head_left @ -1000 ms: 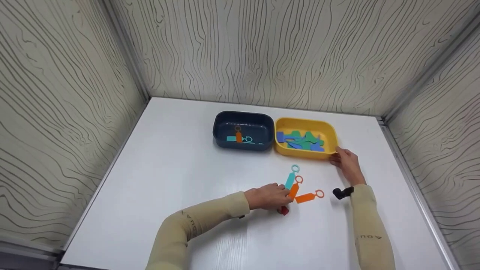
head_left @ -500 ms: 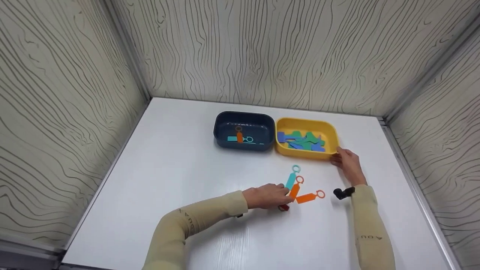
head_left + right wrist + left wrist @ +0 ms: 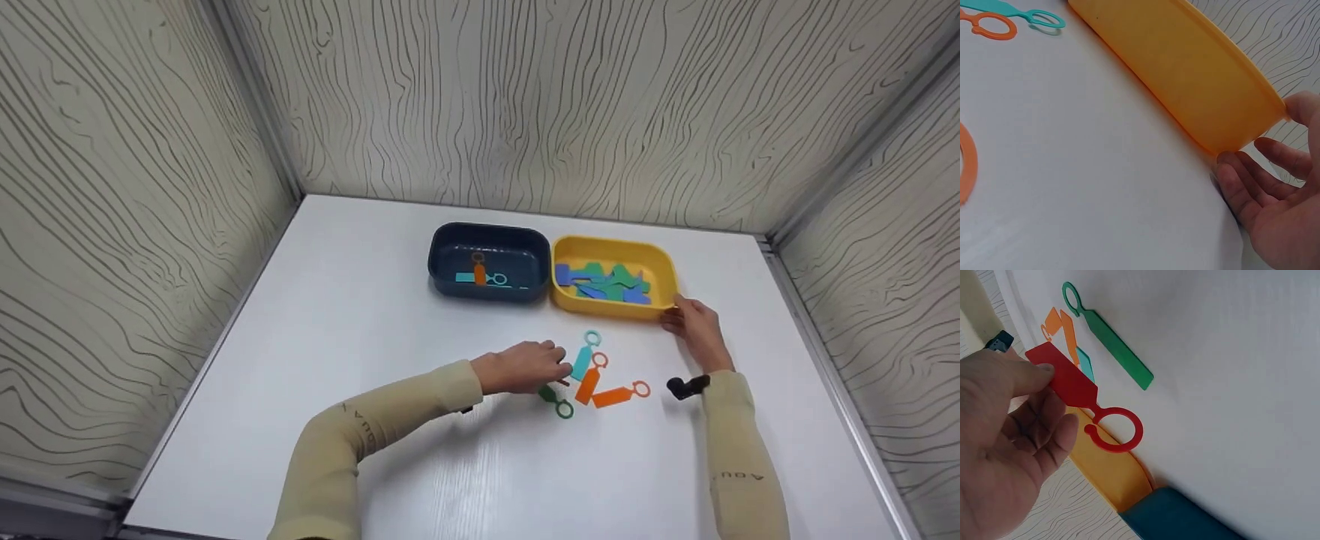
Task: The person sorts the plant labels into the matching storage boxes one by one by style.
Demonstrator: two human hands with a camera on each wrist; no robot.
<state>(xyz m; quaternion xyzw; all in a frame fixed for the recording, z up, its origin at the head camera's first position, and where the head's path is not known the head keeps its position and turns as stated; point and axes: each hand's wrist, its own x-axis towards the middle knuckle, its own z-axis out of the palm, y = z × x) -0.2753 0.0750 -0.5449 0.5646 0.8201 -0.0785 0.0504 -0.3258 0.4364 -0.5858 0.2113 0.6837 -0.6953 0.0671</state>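
Observation:
A red ring-ended tag [image 3: 1069,379] is pinched between the thumb and fingers of my left hand [image 3: 519,367], raised above the table in the left wrist view. Below it on the white surface lies a green tag [image 3: 1117,349], partly covered by that hand in the head view. Just right of the left hand are a turquoise tag [image 3: 582,363] and two orange tags, one upright-lying orange tag [image 3: 588,385] and one sideways orange tag [image 3: 613,397]. My right hand [image 3: 699,330] grips the near right corner of a yellow bin [image 3: 615,307], thumb at the rim and fingers against the wall.
Green and blue flat pieces [image 3: 619,281] lie in the yellow bin. Against its left side stands a navy bin [image 3: 487,291] holding an orange tag [image 3: 479,273] and turquoise tags [image 3: 465,277]. Patterned panels [image 3: 510,105] enclose the white table [image 3: 315,315].
The left hand has moved up and left, taking the red tag off the table and uncovering the green tag. The right hand stays at the yellow bin's corner.

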